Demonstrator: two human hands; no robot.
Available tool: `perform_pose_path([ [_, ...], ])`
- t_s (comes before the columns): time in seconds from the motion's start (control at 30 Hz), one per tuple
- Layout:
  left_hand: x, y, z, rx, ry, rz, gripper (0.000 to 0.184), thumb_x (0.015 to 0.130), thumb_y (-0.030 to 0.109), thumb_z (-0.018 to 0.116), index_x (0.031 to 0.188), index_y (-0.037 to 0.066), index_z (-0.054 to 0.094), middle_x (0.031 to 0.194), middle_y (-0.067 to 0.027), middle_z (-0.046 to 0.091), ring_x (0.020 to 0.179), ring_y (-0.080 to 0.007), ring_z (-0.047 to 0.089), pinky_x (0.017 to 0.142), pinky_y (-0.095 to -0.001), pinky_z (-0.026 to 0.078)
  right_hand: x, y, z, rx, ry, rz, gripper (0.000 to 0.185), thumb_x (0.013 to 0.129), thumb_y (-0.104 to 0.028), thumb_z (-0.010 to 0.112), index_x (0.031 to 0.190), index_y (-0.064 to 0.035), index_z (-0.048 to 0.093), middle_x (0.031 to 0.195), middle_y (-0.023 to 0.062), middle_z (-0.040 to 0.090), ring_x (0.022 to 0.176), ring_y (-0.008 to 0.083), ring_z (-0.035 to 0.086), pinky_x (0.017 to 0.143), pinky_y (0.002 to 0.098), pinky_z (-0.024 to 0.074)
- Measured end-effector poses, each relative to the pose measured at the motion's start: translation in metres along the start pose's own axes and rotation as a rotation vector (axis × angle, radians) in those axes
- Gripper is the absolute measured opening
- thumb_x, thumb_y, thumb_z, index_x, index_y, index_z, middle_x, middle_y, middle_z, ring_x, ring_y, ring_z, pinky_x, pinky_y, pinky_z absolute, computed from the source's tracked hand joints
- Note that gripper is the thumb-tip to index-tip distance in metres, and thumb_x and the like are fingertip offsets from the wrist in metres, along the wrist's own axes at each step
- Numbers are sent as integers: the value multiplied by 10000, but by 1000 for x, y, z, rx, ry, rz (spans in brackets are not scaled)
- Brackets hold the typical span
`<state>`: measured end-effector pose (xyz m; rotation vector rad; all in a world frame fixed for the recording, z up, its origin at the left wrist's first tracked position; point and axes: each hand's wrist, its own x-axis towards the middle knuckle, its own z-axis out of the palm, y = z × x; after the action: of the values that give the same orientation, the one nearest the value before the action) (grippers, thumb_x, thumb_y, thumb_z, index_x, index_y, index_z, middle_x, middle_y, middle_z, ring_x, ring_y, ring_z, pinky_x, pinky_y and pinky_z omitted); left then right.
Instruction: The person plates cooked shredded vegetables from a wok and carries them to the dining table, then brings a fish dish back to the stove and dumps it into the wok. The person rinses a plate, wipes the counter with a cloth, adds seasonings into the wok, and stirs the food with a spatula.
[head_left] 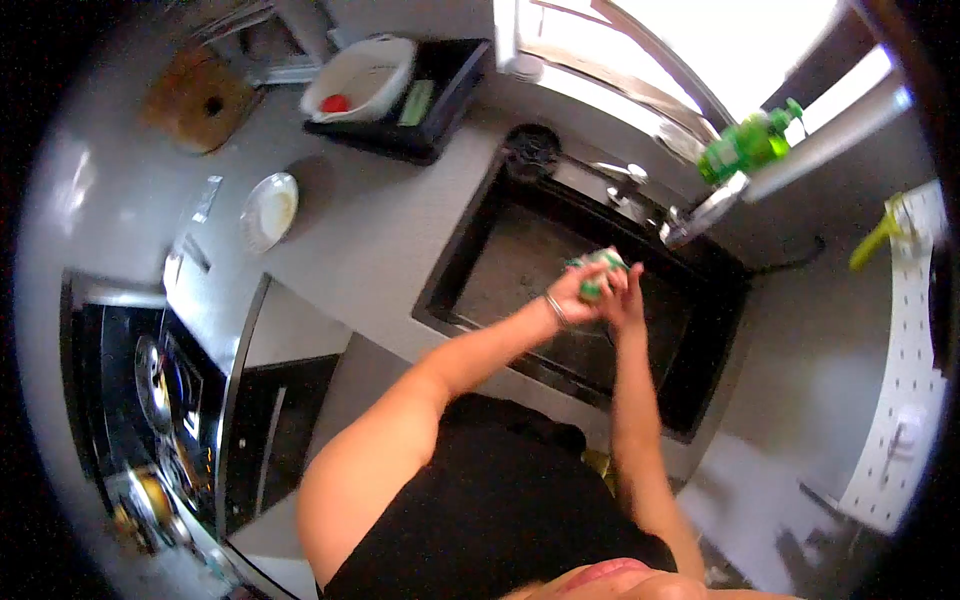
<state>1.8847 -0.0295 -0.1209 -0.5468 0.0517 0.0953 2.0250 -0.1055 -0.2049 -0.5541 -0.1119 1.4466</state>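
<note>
Above the black sink [520, 262], my two hands meet around a small green-and-white item [592, 289]; its kind is blurred and partly covered by fingers. My left hand [570, 298], with a bracelet at the wrist, is closed on it from the left. From the right, my right hand [626, 306] presses against the same item, its fingers bent over it and one fingertip pointing up. Behind the hands stands the faucet [625, 180] at the sink's back edge.
A green pump bottle [745, 150] stands by the window behind the sink. Left on the counter are a white dish [270, 212] and a black tray [440, 130] holding a white basin [362, 80]. Farther left, a pan [155, 385] sits on the stove.
</note>
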Motion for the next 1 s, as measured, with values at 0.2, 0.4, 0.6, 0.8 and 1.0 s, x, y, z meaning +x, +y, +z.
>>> perform_pose_path([
  [0.2,-32,-25,-16,-32,10,-100,261,854,197,586,1009,9,490,846,-41,527,686,-119,530,483,-167,449,-1,14,118,89,-276,-60,658,812,-17,535,1391,-164,259,1311,191,388,1069,272,516,809,322,506],
  [0.4,-14,29,-62,1054,533,-30,93,863,157,547,807,97,502,705,-10,493,591,-75,482,393,-176,331,16,1,122,-1122,-154,158,543,775,42,579,1286,-97,457,925,75,594,798,179,572,732,284,461],
  [0.6,-15,34,-110,2130,923,436,256,771,159,599,970,2,572,776,-157,638,654,-276,613,561,-402,468,23,61,49,-1698,163,-117,499,794,-90,601,1270,-85,450,1209,160,523,1061,284,526,868,343,423],
  [0.8,-54,-3,-41,721,289,-11,369,896,430,471,827,69,489,623,2,464,455,-58,435,351,-142,369,-33,30,59,-243,-187,185,711,865,-423,522,1421,-220,127,1390,187,262,1205,355,378,945,479,388],
  [1.0,-43,-58,-9,-115,-211,-282,279,866,303,556,863,26,520,718,-11,505,555,-102,486,408,-179,405,-43,38,159,98,-388,-51,661,887,-271,541,1421,-199,157,1196,125,434,956,259,515,810,351,459],
])
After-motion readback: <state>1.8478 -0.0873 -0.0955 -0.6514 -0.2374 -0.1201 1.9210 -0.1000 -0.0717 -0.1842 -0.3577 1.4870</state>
